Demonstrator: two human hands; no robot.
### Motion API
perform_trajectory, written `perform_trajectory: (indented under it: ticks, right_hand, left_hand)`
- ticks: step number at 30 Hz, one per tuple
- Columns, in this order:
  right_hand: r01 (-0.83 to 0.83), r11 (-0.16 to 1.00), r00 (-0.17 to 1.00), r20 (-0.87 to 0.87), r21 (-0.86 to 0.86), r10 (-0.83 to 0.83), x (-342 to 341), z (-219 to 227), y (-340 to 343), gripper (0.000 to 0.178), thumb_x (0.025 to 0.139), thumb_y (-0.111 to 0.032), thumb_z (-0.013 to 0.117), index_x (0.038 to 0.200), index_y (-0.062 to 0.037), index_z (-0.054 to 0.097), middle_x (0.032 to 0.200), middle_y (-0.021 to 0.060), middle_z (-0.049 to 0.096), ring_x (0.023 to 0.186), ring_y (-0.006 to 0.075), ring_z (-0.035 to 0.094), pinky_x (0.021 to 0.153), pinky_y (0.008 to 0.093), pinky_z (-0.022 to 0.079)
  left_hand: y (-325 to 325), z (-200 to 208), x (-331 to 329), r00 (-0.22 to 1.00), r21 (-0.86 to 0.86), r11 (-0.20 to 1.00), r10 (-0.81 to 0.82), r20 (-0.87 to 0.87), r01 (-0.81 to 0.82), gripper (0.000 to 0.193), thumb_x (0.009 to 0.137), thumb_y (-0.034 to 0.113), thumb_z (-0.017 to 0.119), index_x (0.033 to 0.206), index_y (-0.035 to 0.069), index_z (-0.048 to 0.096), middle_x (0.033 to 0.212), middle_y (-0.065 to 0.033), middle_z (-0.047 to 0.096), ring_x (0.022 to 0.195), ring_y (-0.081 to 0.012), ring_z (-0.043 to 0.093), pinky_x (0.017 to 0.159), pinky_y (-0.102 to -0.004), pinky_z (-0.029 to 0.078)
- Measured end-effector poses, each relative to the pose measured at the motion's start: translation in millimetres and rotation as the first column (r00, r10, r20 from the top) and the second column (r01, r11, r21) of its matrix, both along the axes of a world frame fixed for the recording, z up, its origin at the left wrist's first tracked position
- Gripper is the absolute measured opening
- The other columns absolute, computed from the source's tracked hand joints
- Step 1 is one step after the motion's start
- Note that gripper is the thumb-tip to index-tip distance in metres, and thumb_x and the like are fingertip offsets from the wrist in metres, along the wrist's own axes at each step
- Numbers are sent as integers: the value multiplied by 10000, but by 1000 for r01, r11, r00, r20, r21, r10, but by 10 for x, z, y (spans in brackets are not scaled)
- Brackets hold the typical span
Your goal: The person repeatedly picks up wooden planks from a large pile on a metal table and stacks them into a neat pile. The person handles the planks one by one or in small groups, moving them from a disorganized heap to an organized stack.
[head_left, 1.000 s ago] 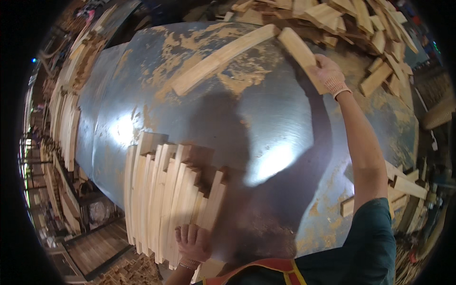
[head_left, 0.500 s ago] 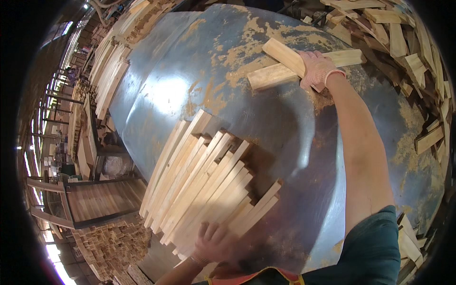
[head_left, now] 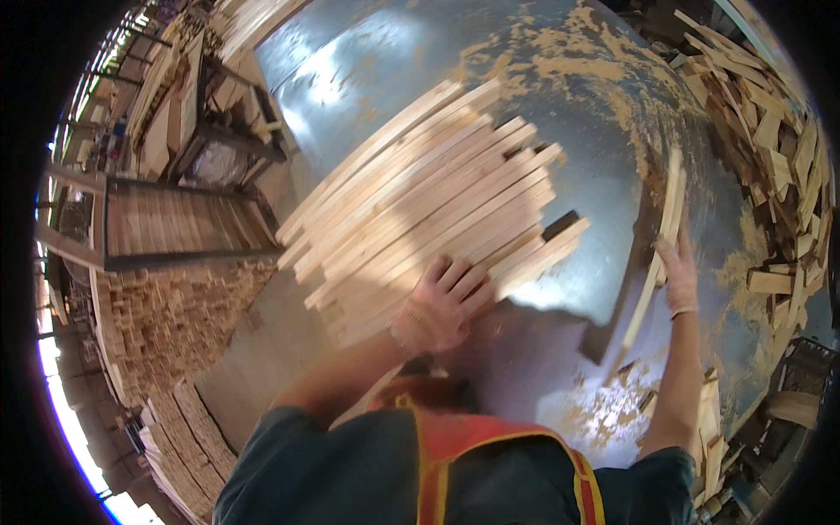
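Note:
A row of pale wooden strips (head_left: 411, 201) lies side by side on the metal table, their ends uneven. My left hand (head_left: 442, 306), in a pinkish glove, rests on the near right edge of that row with its fingers laid out over the wood. Off to the right, my right hand (head_left: 681, 276) is gloved too and closed around a long wooden strip (head_left: 667, 219). This strip is tilted on edge and blurred by motion; whether a second piece is with it I cannot tell.
Sawdust covers parts of the metal table (head_left: 376, 66). Offcuts are heaped (head_left: 770, 149) along the right side. To the left stand a dark-framed wooden rack (head_left: 188, 223) and a stack of small wood blocks (head_left: 175, 328).
My right hand has come back from the far side of the table with wood from the crossed pieces there. My left hand stays by the row of strips; the view has shifted.

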State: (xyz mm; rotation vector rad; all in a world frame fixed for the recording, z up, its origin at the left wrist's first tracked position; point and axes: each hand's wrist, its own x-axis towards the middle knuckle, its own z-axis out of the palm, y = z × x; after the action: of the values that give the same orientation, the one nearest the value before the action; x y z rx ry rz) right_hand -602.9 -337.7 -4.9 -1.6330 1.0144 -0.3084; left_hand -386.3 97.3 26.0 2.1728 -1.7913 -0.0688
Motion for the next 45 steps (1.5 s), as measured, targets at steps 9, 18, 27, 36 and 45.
perform_trajectory:
  ticks: [9, 18, 27, 36, 45]
  right_hand:
    - [-7, 951, 987, -148, 309, 56, -21, -277, 3305, 588, 999, -534, 753, 1288, -37, 630, 816, 18, 634, 606, 104, 551, 530, 273, 433]
    - [108, 926, 994, -20, 362, -108, 216, -126, 4100, 410, 1008, -494, 730, 1154, -111, 703, 946, -10, 654, 751, 101, 582, 705, 271, 497]
    - [275, 916, 947, 85, 293, -311, 242, -133, 3801, 725, 999, -333, 772, 1588, -20, 487, 1455, 139, 649, 1310, 260, 611, 1124, 381, 478]
    - [-56, 969, 923, -359, 240, 142, 221, -153, 3102, 912, 981, -655, 676, 1587, -12, 450, 1421, 244, 658, 1219, 361, 692, 1056, 400, 524]
    - [-283, 624, 957, -262, -728, 129, 784, 220, 2280, 707, 951, -494, 649, 1500, -65, 530, 1312, 255, 690, 1345, 443, 598, 1166, 503, 427]
  left_hand:
    - [765, -385, -130, 961, -81, 966, 233, -148, -246, 691, 848, 405, 766, 1436, 76, 612, 1443, -151, 577, 1420, -363, 484, 1220, -574, 357]
    - [2834, -585, -126, -31, 339, 398, 610, -792, -852, 654, 970, 382, 690, 1524, 66, 542, 1421, -160, 609, 1298, -339, 581, 1142, -414, 459]
    - [2500, 40, -202, 458, 598, 762, 637, -620, -250, 607, 958, 526, 661, 1360, 71, 668, 1376, -217, 669, 1205, -357, 680, 1014, -439, 525]
    - [313, -216, 219, 688, 575, 774, 570, -449, -267, 915, 943, 609, 666, 1614, 23, 458, 1565, -223, 530, 1412, -383, 582, 1135, -479, 514]
    - [17, -101, 142, 704, 675, 691, 613, -359, -257, 1104, 897, 732, 701, 1696, 83, 302, 1647, -189, 438, 1474, -365, 518, 1179, -497, 474]
